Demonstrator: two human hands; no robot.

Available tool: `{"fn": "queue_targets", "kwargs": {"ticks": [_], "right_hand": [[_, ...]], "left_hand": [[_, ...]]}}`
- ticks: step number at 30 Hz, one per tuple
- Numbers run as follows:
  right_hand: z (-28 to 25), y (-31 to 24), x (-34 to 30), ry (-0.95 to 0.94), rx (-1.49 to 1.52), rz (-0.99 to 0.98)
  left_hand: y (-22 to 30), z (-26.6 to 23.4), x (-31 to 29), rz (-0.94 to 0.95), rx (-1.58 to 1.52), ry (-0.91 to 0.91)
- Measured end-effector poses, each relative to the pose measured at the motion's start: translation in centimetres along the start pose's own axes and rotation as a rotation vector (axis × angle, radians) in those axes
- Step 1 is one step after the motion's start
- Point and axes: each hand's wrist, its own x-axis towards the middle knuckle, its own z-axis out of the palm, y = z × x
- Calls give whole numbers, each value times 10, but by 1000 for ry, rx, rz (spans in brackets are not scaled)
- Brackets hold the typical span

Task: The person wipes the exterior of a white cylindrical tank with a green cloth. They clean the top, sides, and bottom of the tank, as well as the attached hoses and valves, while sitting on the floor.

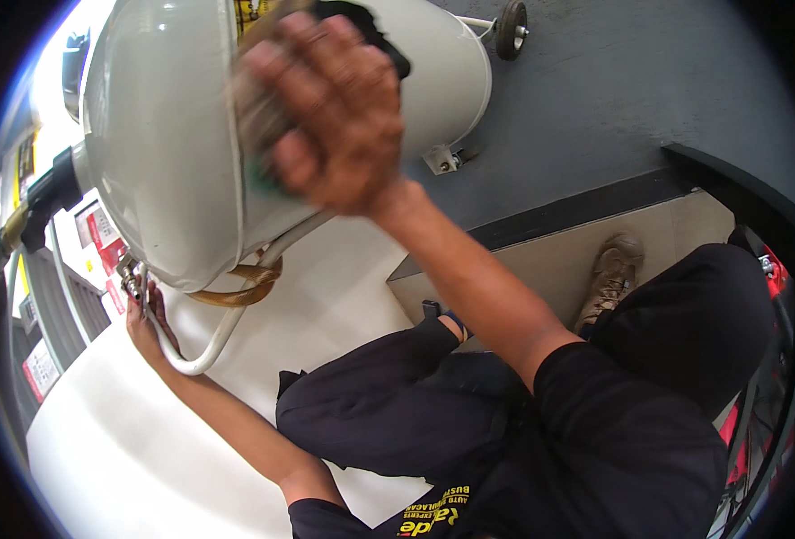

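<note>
A large off-white tank (159,144) lies on its side in front of me, a welded seam running around it. Against its upper side, my right hand (339,117) is blurred by motion, its fingers bent over a smeared brownish and green thing that I cannot make out. Black material (371,31) shows just behind those fingers. My left hand (152,328) reaches under the tank's left end, its fingers closed around a small metal valve fitting (130,278). Close beside that hand curves the tank's white tube handle (204,359), with a yellowish-brown hose (252,286) looped around it.
A small black wheel (511,31) and a metal bracket (442,160) are at the tank's far end. Grey flooring (595,99) extends to the right, ending at a dark step edge (550,211). My shoe (613,274) rests below it. Shelves with boxes (38,368) line the left.
</note>
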Motion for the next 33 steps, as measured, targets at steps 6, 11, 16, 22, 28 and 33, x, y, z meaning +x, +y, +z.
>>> {"fn": "queue_targets", "kwargs": {"ticks": [6,11,16,22,28,33], "right_hand": [[-30,240,-48,-52,13,412],[-44,352,-70,-21,-78,727],[-6,117,16,-218,39,317],[-9,31,78,-291,157,88],[-28,233,23,-238,206,477],[-24,270,4,-241,35,813]], "left_hand": [[8,9,-11,21,46,8],[15,31,10,48,60,-56],[3,2,-12,7,-44,8],[8,8,-2,-15,5,49],[18,19,-2,-8,159,39],[11,11,-3,2,40,24]]}}
